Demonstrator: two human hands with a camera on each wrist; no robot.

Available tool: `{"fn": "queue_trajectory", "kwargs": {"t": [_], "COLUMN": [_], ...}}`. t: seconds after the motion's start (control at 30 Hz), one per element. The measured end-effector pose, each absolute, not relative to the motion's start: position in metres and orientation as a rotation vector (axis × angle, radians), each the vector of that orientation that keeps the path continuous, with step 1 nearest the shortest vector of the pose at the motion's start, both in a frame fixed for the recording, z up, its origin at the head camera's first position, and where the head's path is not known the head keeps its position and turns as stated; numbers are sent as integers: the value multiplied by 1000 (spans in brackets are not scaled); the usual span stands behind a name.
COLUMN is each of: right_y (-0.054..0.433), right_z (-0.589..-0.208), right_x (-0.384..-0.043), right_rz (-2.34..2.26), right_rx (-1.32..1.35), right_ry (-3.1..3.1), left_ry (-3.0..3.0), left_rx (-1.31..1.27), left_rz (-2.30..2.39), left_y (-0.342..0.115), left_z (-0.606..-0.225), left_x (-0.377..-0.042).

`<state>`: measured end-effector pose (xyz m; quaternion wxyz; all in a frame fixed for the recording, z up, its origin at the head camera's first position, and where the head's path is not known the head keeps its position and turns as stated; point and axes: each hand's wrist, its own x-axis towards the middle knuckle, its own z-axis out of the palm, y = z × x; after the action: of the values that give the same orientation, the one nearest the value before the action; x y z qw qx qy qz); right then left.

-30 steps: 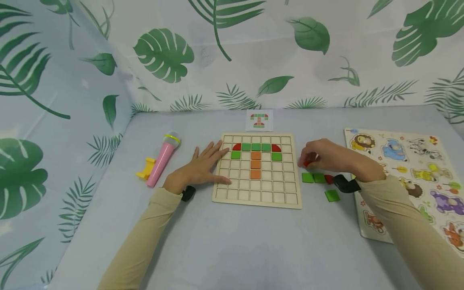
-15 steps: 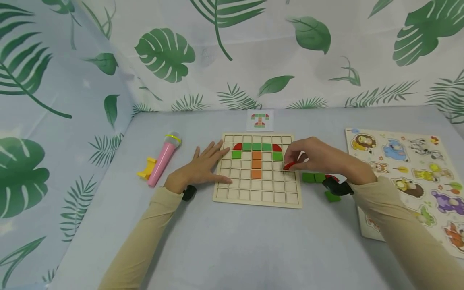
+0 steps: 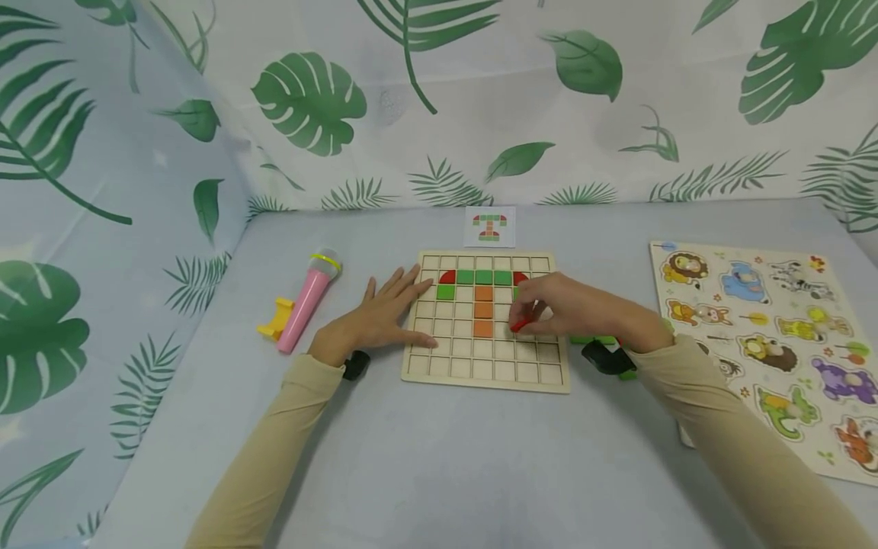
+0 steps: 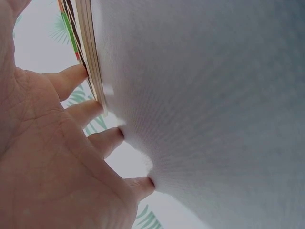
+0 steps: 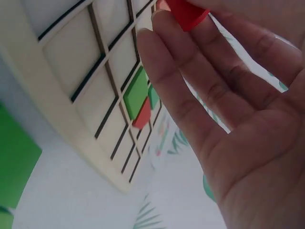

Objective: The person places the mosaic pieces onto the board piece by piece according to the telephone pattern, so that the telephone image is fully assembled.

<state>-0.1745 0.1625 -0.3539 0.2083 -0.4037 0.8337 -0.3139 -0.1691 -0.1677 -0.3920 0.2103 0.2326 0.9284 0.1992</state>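
A wooden grid board (image 3: 453,371) lies mid-table, with red, green and orange tiles set in its upper cells. My right hand (image 3: 565,303) is over the board's right half and pinches a red tile (image 3: 522,324) with one curved side between thumb and fingers. In the right wrist view the red tile (image 5: 187,13) shows at the top, and fingertips hide part of it. My left hand (image 3: 377,319) is spread at the board's left edge, thumb and some fingers on its rim. The left wrist view shows outer fingertips (image 4: 145,183) resting on the table beside the board.
Loose green tiles (image 3: 583,341) lie right of the board, partly hidden by the right wrist. Behind the board is a small pattern card (image 3: 490,227). A pink toy microphone (image 3: 305,305) and a yellow piece (image 3: 277,319) sit left; an animal puzzle board (image 3: 741,320) lies right.
My right hand picked up the red tile right of the board and carried it left over the grid, toward the orange column. My left hand has stayed in place.
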Motion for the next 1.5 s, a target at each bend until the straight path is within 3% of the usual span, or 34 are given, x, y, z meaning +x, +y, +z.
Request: {"fn": "queue_trajectory", "kwargs": {"t": [0.57, 1.5], "right_y": [148, 137], "right_z": [-359, -367], "right_x": [-173, -168], "right_rz": [-930, -950], "right_rx": [-1203, -1018], "right_ry": [2340, 2531], "left_ry": [2579, 2576], "left_rx": [651, 640], "left_rz": [557, 544], "left_y": [-168, -167], "left_z": [-392, -393], "left_x": [-170, -171]}}
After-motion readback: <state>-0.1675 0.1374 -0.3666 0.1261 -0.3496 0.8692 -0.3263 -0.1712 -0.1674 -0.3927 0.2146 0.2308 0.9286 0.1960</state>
